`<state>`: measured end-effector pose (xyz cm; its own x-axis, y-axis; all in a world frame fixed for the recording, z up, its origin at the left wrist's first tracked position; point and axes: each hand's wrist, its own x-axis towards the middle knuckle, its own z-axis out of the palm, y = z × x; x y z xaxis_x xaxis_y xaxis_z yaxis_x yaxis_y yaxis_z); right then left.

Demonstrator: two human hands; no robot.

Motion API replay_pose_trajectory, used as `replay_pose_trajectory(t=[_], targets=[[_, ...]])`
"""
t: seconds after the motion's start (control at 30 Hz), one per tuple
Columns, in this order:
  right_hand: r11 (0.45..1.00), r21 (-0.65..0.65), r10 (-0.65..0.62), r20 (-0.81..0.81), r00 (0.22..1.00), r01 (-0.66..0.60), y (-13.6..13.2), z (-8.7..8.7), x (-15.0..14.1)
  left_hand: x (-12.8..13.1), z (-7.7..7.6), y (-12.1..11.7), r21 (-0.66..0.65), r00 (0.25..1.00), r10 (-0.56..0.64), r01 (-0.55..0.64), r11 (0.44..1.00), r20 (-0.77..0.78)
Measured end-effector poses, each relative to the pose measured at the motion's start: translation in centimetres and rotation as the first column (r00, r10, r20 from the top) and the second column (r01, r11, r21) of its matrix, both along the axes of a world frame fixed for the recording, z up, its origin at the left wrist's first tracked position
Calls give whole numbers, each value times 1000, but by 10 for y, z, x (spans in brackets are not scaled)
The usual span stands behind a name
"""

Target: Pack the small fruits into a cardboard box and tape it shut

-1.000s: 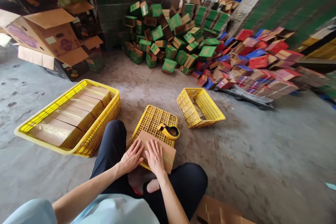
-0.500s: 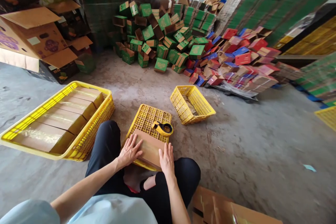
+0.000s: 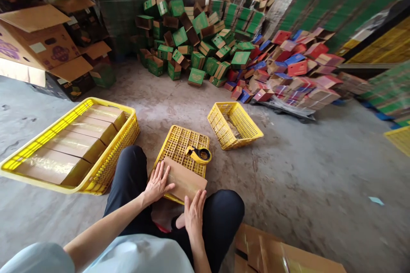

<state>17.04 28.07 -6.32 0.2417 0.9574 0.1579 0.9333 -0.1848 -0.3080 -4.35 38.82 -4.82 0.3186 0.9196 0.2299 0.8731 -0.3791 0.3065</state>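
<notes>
A brown cardboard box (image 3: 184, 180) lies on an upturned yellow plastic crate (image 3: 182, 140) between my knees. My left hand (image 3: 157, 182) rests on the box's left end, its fingers spread. Against the near right corner of the same box lies my right hand (image 3: 194, 211), fingers stretched out. Just beyond the box, on the crate's slotted bottom, sits a yellow and black tape dispenser (image 3: 199, 154). Neither hand touches the dispenser.
On my left stands a long yellow basket (image 3: 110, 170) holding several taped cardboard boxes. A smaller yellow basket (image 3: 221, 132) stands ahead. Larger cardboard (image 3: 288, 251) lies by my right knee. Piles of green boxes (image 3: 195, 76) and red and blue boxes (image 3: 297, 68) fill the back.
My right hand has slid along the box toward me and to the left, from its right end to its near edge. The left hand stays almost in place.
</notes>
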Motion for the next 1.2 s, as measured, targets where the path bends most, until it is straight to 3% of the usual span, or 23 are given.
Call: replay_pose_trajectory(t=[0.13,0.4,0.53,0.63,0.73,0.8,0.97,1.03,1.13,1.2], targets=[[996,-75,-48,0,999,48,-14,4,-21,9,8,-11,6,995,-73,73,997,-66],[977,-67,207,39,978,-204,-2,11,-65,15,29,-27,-88,947,-319,314,945,-40],[955,-69,293,53,955,-290,-2,20,-59,-2,33,-27,-114,921,-389,384,916,-18],[967,-98,243,87,966,-235,-11,30,-35,-30,32,-21,-85,932,-360,356,931,-38],[984,-147,111,97,989,-97,-20,33,-15,-54,29,-14,-57,972,-223,219,974,-69],[985,-170,37,81,996,-23,-25,31,-10,-57,26,-13,-35,986,-157,155,987,-63],[983,-183,1,62,998,10,-22,23,-30,-13,24,-32,11,993,-118,118,993,16],[981,-189,67,69,995,-53,-17,20,-43,9,28,-44,-14,977,-208,209,978,46],[959,-183,229,58,972,-215,-5,18,-56,30,35,-54,-47,906,-408,415,908,114],[939,-178,307,47,951,-295,4,21,-59,32,39,-52,-60,890,-433,444,894,142]])
